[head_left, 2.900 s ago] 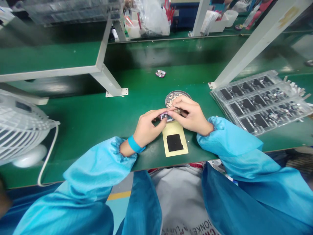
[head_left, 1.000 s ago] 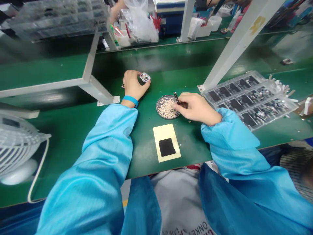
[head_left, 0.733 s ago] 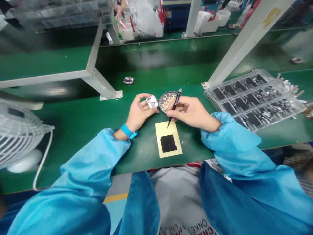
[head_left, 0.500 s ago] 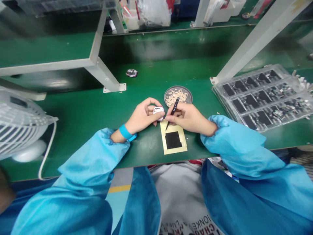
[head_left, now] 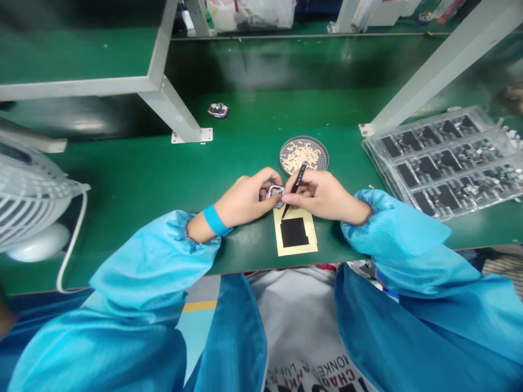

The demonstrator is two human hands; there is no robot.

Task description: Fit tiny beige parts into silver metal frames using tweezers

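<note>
My left hand point(head_left: 250, 197) pinches a small rounded-square watch case point(head_left: 275, 195) by its edges, its hollow inside showing. Close beside it, my right hand point(head_left: 321, 195) grips black tweezers point(head_left: 301, 177) like a pen, tips pointing down. Below both hands lies a pale yellow sheet point(head_left: 280, 247) with a black square patch point(head_left: 295, 232) on it; the tweezer tips are near the patch's upper left corner. Whether the tips hold anything is too small to tell. A round grey dish point(head_left: 324, 158) of small beige pieces point(head_left: 301, 155) stands just behind my right hand.
Another small case point(head_left: 218, 110) lies farther back on the green bench point(head_left: 245, 130). Clear compartment trays point(head_left: 445, 163) with dark parts sit at the right. A white fan point(head_left: 32, 201) stands at the left. Metal posts point(head_left: 171, 111) rise from the bench.
The case in my left hand has turned from its white face to show a metallic rim and hollow. My left hand has come closer to my right. The camera view has shifted slightly.
</note>
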